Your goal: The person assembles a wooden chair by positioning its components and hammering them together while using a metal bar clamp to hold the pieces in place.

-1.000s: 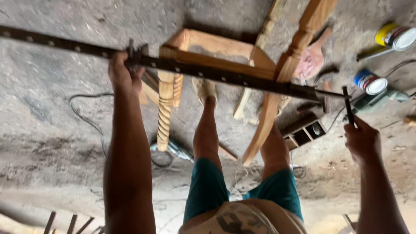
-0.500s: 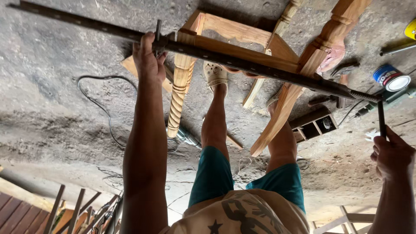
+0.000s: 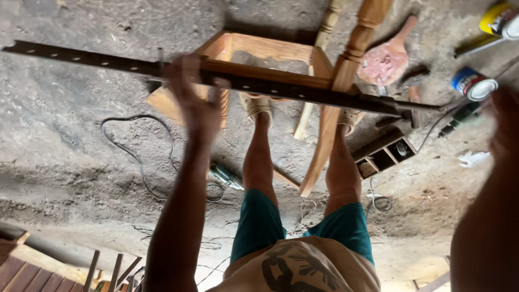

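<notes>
A long dark metal bar clamp with a row of holes lies across a bare wooden chair frame on the dirt floor. The frame's turned legs point toward me and to the upper right. My left hand is blurred and lies over the bar at the clamp's sliding jaw, by the frame's left corner. My right hand is a blur at the right edge, apart from the clamp's screw end. My two sandalled feet stand under the frame.
A power tool with a looping cord lies left of my legs. At right are a small wooden box, a white rag, two cans and a paddle-shaped board. Wooden slats sit at bottom left.
My right hand has come off the clamp's screw handle and swung to the right edge. My left hand has stayed at the sliding jaw and is now in blurred motion.
</notes>
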